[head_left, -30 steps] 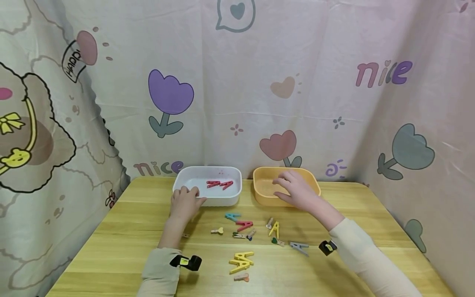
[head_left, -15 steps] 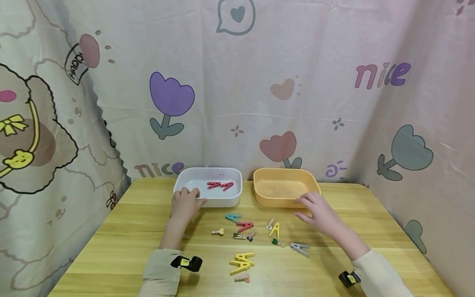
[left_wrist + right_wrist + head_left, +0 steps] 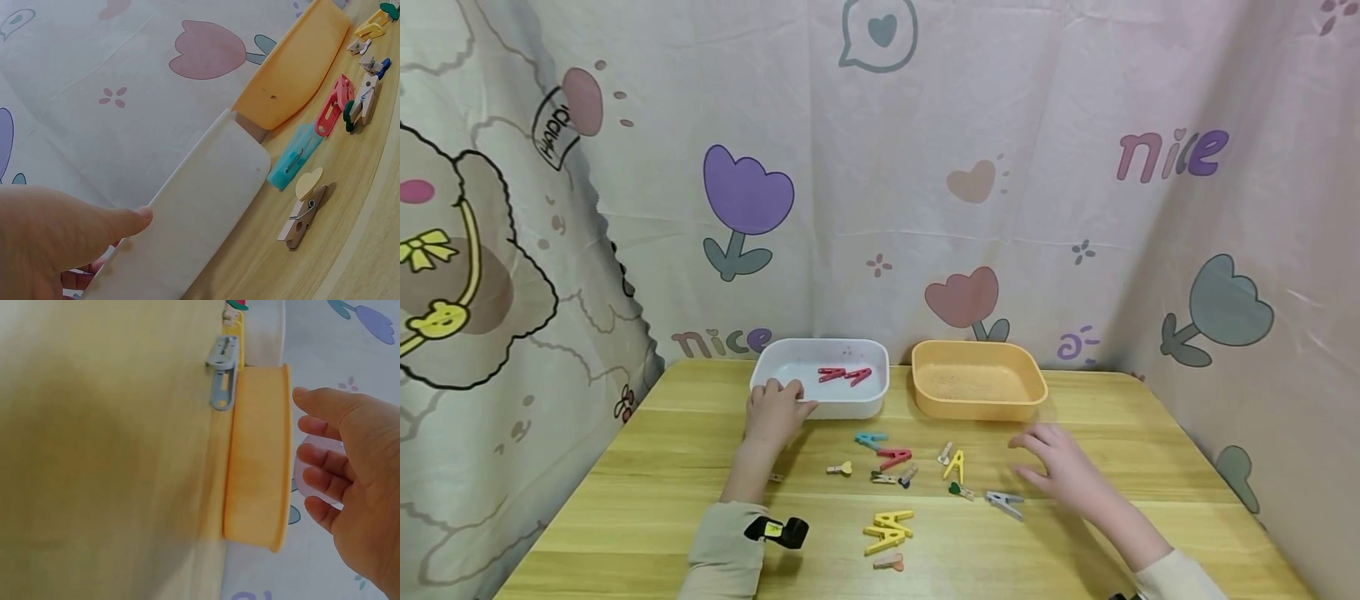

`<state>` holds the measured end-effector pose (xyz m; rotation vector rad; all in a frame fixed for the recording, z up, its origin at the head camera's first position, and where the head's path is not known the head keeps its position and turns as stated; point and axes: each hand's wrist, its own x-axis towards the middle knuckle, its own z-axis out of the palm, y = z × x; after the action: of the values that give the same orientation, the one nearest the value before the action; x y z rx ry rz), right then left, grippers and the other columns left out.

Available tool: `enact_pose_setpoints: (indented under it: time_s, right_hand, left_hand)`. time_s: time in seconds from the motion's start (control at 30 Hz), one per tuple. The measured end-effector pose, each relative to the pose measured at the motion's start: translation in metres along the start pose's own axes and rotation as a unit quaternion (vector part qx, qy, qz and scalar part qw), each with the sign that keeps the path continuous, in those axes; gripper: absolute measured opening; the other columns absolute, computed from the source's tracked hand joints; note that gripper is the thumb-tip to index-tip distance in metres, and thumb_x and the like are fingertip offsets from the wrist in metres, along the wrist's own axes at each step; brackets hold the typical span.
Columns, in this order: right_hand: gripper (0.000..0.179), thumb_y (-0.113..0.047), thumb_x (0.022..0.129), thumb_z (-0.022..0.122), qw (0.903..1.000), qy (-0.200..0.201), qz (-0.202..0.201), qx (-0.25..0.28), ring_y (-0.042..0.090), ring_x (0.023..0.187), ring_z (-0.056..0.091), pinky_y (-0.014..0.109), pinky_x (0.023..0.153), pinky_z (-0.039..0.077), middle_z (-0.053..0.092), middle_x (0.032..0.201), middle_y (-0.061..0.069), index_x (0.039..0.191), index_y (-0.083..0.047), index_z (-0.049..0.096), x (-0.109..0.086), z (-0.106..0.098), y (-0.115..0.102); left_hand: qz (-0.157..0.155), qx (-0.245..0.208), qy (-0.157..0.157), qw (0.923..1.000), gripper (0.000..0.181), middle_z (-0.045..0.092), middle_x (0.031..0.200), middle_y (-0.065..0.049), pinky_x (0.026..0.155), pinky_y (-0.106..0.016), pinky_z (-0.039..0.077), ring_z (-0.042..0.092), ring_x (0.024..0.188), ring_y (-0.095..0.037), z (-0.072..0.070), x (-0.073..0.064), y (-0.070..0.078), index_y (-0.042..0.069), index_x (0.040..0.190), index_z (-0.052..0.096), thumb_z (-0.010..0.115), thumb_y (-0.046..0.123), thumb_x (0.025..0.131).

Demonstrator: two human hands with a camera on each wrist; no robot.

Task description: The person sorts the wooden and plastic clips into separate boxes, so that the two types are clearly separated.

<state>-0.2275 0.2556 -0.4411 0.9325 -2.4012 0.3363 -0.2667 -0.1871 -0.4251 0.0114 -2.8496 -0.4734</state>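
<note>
My left hand (image 3: 775, 412) grips the near left rim of a white plastic basin (image 3: 850, 408), thumb outside and fingers over the inside, as the left wrist view shows. Two red clothespins (image 3: 831, 374) lie in that basin. My right hand (image 3: 1060, 468) is above the table, fingers loosely bent and holding nothing. Nearest to it are a grey clothespin (image 3: 1003, 502) and an orange-yellow basin (image 3: 977, 410). Mid-table lie a blue clothespin (image 3: 870, 439), a red clothespin (image 3: 895, 457) and a yellow clothespin (image 3: 955, 467), with several small wooden clothespins (image 3: 839, 469) among them.
Closer to the front lie two yellow clothespins (image 3: 889, 531) and a wooden one with a pink heart (image 3: 888, 562). The wooden table (image 3: 647, 500) ends at a patterned curtain (image 3: 865, 208) behind the two basins. One small clothespin (image 3: 777, 477) is partly hidden by the left forearm.
My right hand has moved from over the orange-yellow basin back and to the right, down toward the table. The left hand stays on the white basin, and the clothespins lie as before.
</note>
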Motion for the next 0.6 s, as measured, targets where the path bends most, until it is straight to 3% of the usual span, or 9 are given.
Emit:
enact_pose_setpoints:
  time_s: [0.2, 0.6]
  right_hand:
    - [0.027, -0.023, 0.072, 0.084, 0.9988, -0.040, 0.028, 0.002, 0.011, 0.092, 0.055, 0.038, 0.080, 0.049, 0.061, 0.095, -0.010, 0.093, -0.018, 0.069, -0.013, -0.001, -0.006]
    - [0.021, -0.022, 0.072, 0.084, 0.9957, -0.085, 0.024, 0.025, 0.003, 0.085, 0.047, 0.029, 0.071, 0.045, 0.056, 0.092, -0.015, 0.083, -0.026, 0.066, -0.029, 0.001, -0.008]
  left_hand:
    - [0.000, -0.001, -0.001, 1.0000, 0.034, 0.055, 0.104, -0.021, 0.088, -0.053, 0.037, 0.046, 0.101, -0.042, 0.001, 0.000, 0.000, 0.009, 0.104, 0.062, 0.062, 0.041, 0.093]
    - [0.000, -0.004, 0.000, 1.0000, 0.036, 0.055, 0.105, -0.021, 0.089, -0.054, 0.037, 0.046, 0.102, -0.042, 0.003, 0.002, -0.002, 0.009, 0.104, 0.062, 0.062, 0.043, 0.093]
